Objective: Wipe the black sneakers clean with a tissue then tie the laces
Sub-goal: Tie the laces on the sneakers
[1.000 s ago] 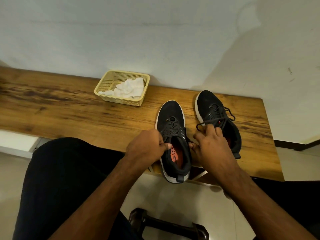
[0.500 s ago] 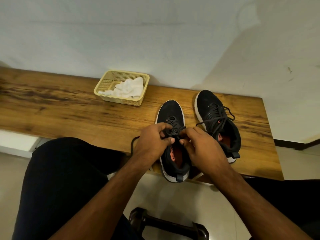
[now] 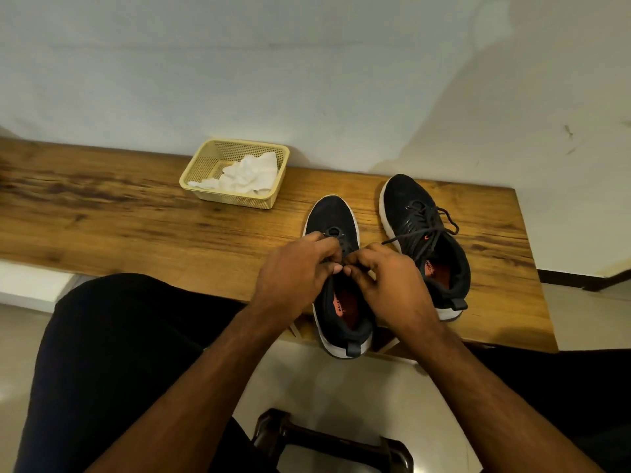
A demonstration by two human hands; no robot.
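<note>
Both hands have drawn together over the near sneaker (image 3: 336,268) at the bench's (image 3: 136,230) front edge, left hand (image 3: 293,274) and right hand (image 3: 386,278) each pinching its laces (image 3: 338,238). The knot looks underway; the other sneaker (image 3: 423,233) beside it seems untied.

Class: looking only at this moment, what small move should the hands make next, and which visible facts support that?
Probably draw the laces snug on the left sneaker: the left hand and right hand both pinch its laces over the tongue, with no finished bow visible. The right sneaker has loose laces and comes later.
</note>
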